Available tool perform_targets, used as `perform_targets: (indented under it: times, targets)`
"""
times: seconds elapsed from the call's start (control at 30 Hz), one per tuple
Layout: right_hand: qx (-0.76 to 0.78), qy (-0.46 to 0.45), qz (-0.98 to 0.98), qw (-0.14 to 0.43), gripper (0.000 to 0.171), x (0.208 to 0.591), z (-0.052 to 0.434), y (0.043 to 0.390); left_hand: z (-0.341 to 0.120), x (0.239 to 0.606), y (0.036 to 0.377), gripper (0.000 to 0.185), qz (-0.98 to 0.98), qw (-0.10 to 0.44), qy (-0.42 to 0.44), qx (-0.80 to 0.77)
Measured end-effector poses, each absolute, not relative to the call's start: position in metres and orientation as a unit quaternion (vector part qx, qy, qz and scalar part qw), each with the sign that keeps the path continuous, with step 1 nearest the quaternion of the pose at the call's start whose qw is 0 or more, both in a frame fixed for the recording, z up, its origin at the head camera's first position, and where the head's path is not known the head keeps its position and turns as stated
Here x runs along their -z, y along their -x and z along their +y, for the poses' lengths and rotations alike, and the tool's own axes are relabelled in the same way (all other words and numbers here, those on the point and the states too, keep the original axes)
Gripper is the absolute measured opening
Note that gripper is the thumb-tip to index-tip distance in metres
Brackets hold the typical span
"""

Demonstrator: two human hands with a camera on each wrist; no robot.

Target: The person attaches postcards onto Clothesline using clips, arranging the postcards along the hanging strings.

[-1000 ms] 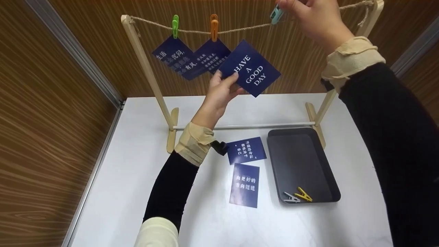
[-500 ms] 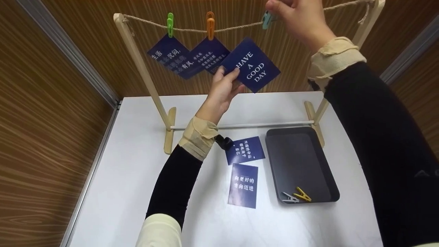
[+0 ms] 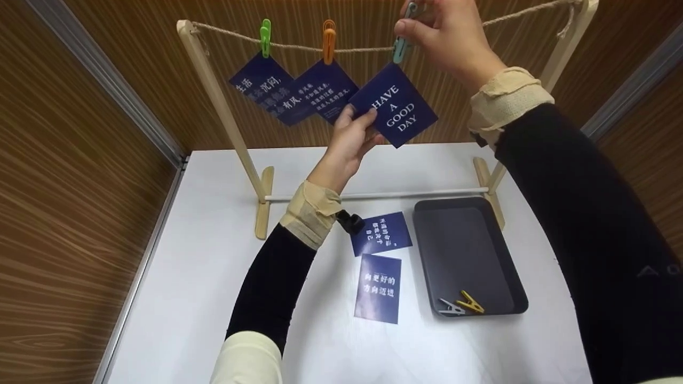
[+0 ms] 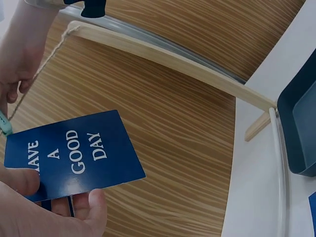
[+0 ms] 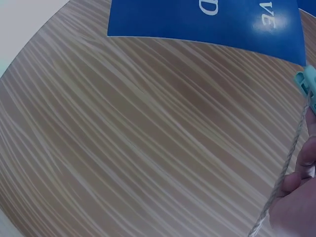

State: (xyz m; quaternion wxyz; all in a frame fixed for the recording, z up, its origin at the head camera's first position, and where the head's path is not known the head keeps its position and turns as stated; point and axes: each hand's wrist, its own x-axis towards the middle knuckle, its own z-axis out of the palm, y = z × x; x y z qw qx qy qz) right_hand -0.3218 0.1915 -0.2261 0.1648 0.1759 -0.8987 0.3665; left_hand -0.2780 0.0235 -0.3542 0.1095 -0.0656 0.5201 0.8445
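My left hand (image 3: 349, 141) pinches a dark blue card (image 3: 397, 106) reading "HAVE A GOOD DAY" by its left edge, thumb in front and fingers behind. Above it, my right hand (image 3: 453, 40) pinches a light teal clothespin (image 3: 401, 48) at the twine (image 3: 368, 50). The clothespin's lower tip meets the card's top corner; in the right wrist view the teal clothespin (image 5: 307, 81) also touches that corner. Left of the held card, two blue cards hang overlapping, one from a green clothespin (image 3: 265, 37) and one from an orange clothespin (image 3: 328, 42).
A wooden frame (image 3: 224, 106) carries the twine, with a white bar (image 3: 405, 194) low down. On the white table lie two blue cards (image 3: 378, 288) and a dark tray (image 3: 464, 245) holding a grey clothespin (image 3: 451, 308) and a yellow clothespin (image 3: 471, 303). Wood-patterned panels stand behind and left.
My right hand has moved left and slightly down with the teal clothespin, which now reaches the held card's top corner. The left hand and its card have stayed nearly in place.
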Motion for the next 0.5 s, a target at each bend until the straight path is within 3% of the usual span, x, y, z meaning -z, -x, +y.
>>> perform_targets:
  times: [0.17,0.5]
  targets:
    - [-0.388,-0.178,-0.891,0.151,0.021,0.228,0.1894,0.3203,0.0249,0.3536,0.2776,0.02,0.522,0.107,0.06,-0.844]
    - [-0.376,-0.176,-0.899,0.143,0.025,0.2307,0.1915,0.318,0.028,0.354,0.2781,0.017,0.525,0.107,0.042,-0.843]
